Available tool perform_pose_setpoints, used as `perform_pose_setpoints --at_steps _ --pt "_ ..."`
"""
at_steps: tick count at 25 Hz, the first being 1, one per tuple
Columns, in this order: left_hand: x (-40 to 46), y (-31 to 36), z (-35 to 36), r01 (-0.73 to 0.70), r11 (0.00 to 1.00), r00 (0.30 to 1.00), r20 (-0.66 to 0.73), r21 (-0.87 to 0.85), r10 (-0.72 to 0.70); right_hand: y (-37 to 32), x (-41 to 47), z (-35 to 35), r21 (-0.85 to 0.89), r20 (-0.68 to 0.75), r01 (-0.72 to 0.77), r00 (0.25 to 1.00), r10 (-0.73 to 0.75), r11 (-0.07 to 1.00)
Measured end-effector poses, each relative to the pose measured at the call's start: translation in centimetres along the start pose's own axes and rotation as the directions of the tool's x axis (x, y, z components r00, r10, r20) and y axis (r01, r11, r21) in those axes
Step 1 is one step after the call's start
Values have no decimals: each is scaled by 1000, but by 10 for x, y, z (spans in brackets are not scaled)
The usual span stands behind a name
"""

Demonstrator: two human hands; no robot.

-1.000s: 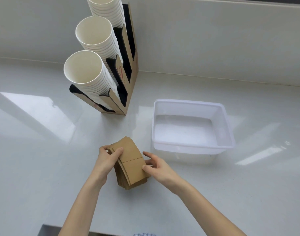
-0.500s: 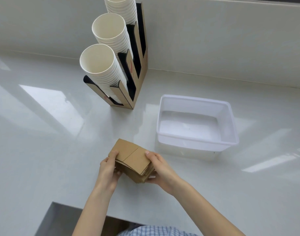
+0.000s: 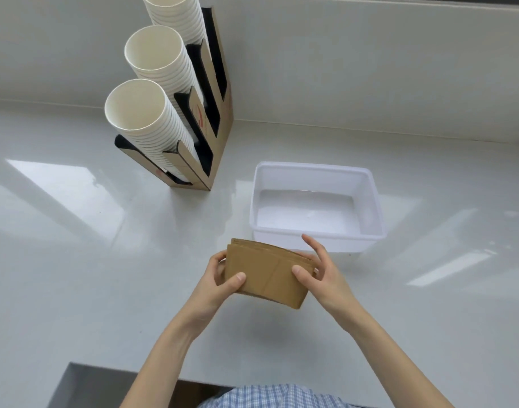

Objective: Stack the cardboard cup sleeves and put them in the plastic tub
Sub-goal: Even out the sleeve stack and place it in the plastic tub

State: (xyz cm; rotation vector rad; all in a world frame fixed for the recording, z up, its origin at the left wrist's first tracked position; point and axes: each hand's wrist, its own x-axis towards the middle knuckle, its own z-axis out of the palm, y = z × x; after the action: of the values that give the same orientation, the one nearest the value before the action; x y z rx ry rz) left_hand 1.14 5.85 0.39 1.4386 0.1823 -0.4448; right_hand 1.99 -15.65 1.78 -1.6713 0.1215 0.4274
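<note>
A stack of brown cardboard cup sleeves (image 3: pixel 267 273) is held flat above the counter between both hands. My left hand (image 3: pixel 220 279) grips its left end, thumb on top. My right hand (image 3: pixel 318 272) grips the right end, thumb on top and index finger raised. The translucent white plastic tub (image 3: pixel 317 172) stands just beyond and to the right of the stack, with nothing inside it.
A cardboard cup dispenser (image 3: pixel 214 136) with three columns of white paper cups (image 3: pixel 146 113) stands at the back left. The white counter (image 3: pixel 75 260) meets a wall behind. The counter's near edge (image 3: pixel 111 369) lies close below my arms.
Both hands have lifted the sleeve stack off the counter and turned it level, squaring it up. It is now nearer the tub's front wall.
</note>
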Motion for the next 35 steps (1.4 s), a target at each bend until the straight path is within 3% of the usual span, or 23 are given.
perform_pose_setpoints --at_steps 3,6,9,11,14,21,25,29,35 --pt "8 -5 18 -36 993 994 104 111 25 6 -10 -22 -62 -17 79 997 -80 995" --pt "19 -11 32 -90 958 983 178 271 42 9 -18 -38 -282 -60 151 983 -174 947" --pt "29 -24 39 -155 876 979 191 457 73 20 -19 -46 -475 18 219 971 -239 852" --pt "31 -26 43 -169 800 978 200 576 62 35 -20 -45 -473 39 172 984 -175 864" --pt "36 -23 49 -179 733 978 199 657 61 51 -19 -38 -346 -48 70 995 -92 936" --pt "34 -20 54 -174 773 977 207 611 56 55 -16 -24 -86 -118 36 992 -46 996" --pt "38 -15 52 -206 726 970 238 657 60 55 -16 -26 -125 -103 14 994 -27 992" --pt "36 -15 40 -193 746 961 277 637 12 56 -19 -41 -164 -86 19 996 -33 986" --pt "32 -8 38 -251 711 968 193 657 164 48 -16 -31 -226 -192 103 970 -148 969"
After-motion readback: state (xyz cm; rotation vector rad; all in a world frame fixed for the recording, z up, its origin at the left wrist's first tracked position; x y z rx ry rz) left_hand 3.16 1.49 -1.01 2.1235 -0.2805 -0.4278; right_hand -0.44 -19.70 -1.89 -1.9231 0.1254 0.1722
